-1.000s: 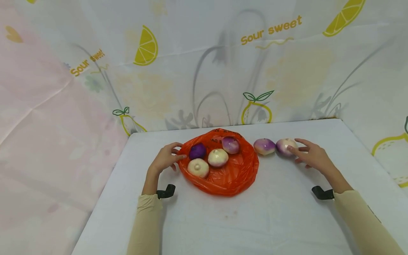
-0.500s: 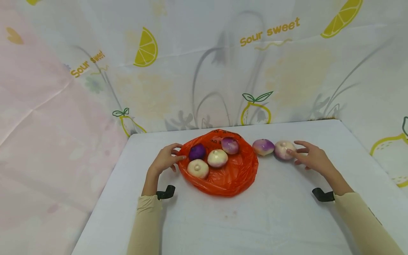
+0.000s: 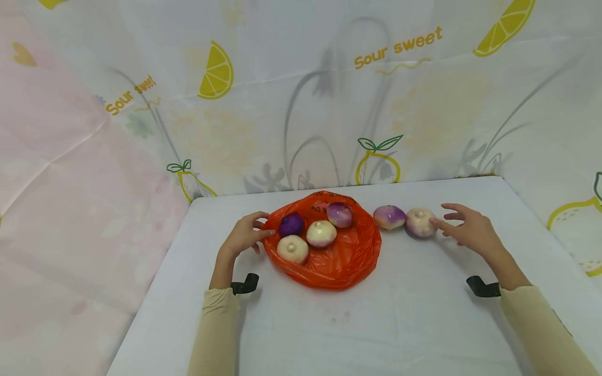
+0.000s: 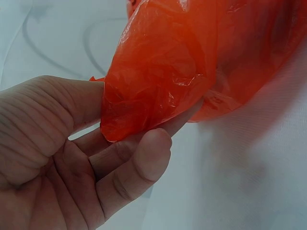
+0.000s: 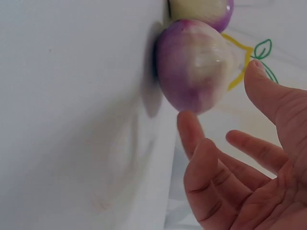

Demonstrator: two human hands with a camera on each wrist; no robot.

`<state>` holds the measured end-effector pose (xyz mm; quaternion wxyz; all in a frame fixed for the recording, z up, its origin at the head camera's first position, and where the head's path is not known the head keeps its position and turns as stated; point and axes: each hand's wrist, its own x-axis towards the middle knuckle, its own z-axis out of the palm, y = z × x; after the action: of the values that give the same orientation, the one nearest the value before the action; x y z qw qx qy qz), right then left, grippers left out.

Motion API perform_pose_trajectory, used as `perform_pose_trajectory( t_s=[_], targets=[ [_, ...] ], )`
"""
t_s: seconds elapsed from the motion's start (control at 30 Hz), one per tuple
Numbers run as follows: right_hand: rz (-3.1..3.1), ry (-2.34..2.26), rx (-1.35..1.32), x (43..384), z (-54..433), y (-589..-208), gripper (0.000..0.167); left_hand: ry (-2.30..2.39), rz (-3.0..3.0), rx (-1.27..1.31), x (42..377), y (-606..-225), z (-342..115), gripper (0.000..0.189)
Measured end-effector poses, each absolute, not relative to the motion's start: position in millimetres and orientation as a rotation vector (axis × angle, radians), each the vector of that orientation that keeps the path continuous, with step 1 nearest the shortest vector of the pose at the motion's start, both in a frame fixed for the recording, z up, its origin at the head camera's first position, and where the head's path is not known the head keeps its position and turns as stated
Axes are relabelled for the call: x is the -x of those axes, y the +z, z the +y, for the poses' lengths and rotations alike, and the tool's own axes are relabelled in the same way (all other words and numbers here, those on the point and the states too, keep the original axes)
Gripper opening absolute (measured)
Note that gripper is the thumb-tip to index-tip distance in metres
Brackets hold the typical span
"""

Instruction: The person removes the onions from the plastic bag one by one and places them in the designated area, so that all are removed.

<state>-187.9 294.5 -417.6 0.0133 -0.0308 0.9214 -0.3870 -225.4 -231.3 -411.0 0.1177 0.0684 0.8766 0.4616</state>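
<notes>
My left hand (image 3: 244,235) pinches the left rim of a red plastic bag (image 3: 345,261), spread wide on the table. In the left wrist view the bag's thin edge (image 4: 158,67) runs between thumb and fingers. Inside lie several purple-and-white turnips, among them a cream-topped one (image 3: 292,248) and a dark purple round one (image 3: 291,224). Two more sit outside to the right: a purple-and-white turnip (image 3: 389,217) and a paler turnip (image 3: 420,223), side by side. My right hand (image 3: 470,231) is just right of the paler turnip, fingers spread and holding nothing.
A white-covered table (image 3: 400,313) carries everything. Behind it hangs a pale cloth backdrop (image 3: 301,104) printed with lemons, meeting the table's far edge. Black wrist mounts sit at both sleeves' cuffs.
My right hand has let go of the paler turnip and drawn back slightly to the right. That turnip now stands with its nub facing up and toward me. The left hand stays put.
</notes>
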Motion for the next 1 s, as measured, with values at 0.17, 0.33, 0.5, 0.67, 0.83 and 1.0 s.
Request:
perform_pose_trajectory(
  t_s=[0.17,0.33,0.5,0.67,0.83,1.0],
  targets=[
    [2.951,-1.247,0.094,185.2,295.4,-413.6,0.067,1.361,2.560,-0.214,225.4,-410.6,-232.1,0.046],
    [2.949,-1.328,0.072,181.6,292.8,-412.2,0.062,1.366,2.559,-0.211,225.4,-410.4,-231.7,0.045],
    [2.919,-1.414,0.079,179.6,283.9,-412.6,0.063,1.350,2.564,-0.204,224.9,-409.5,-230.6,0.045],
    [2.879,-1.457,0.120,180.4,271.5,-413.3,0.061,1.342,2.575,-0.207,224.4,-407.8,-228.9,0.045],
    [2.805,-1.496,0.139,181.6,259.9,-415.1,0.061,1.342,2.577,-0.216,224.3,-408.4,-229.0,0.046],
    [2.747,-1.497,0.146,182.3,247.9,-415.4,0.062,1.338,2.581,-0.219,224.0,-409.5,-230.2,0.046]
  ],
)
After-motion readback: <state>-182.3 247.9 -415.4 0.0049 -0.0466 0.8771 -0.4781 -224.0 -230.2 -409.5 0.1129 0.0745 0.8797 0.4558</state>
